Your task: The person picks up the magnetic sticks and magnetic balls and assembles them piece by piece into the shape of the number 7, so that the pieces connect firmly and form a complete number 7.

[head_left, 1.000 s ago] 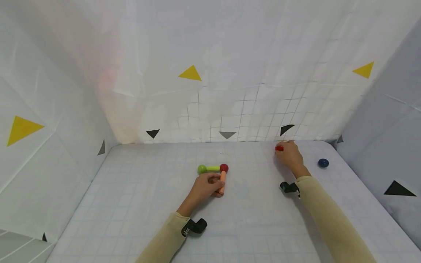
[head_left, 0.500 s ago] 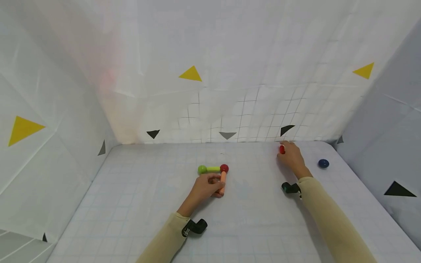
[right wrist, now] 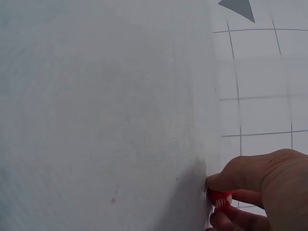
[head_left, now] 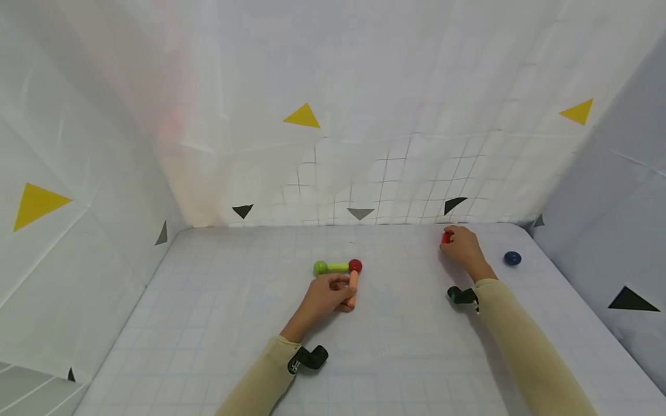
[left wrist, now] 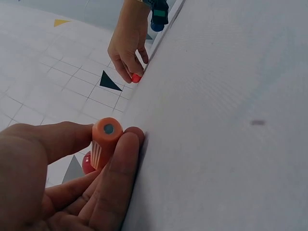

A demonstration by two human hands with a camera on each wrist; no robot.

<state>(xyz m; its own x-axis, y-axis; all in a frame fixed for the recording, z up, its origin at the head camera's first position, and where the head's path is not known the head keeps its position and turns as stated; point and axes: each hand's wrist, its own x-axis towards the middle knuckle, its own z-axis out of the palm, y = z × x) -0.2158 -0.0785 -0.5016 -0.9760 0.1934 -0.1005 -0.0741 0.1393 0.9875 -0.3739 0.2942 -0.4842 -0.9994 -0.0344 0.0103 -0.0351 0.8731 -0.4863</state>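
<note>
My left hand (head_left: pixel 324 293) pinches an orange magnetic rod (head_left: pixel 353 284) between thumb and fingers. In the left wrist view the orange rod (left wrist: pixel 107 131) shows a grey disc in its near end. At its far end sits a red ball (head_left: pixel 355 265), and a light green rod (head_left: pixel 338 267) runs left from there to a green ball (head_left: pixel 319 267). Near the back of the table, my right hand (head_left: pixel 464 245) pinches a short red rod (head_left: pixel 446 238). Fingers cover part of this red rod (right wrist: pixel 221 199) in the right wrist view.
A dark blue ball (head_left: pixel 512 258) lies on the white table (head_left: pixel 406 358), right of my right hand. White sheet walls with yellow and black triangles enclose the back and sides. Each wrist wears a black camera mount (head_left: pixel 314 357).
The red rod has turned in my right fingers, from crosswise to pointing more away from me. My right hand has shifted slightly right and nearer. The left hand stays put.
</note>
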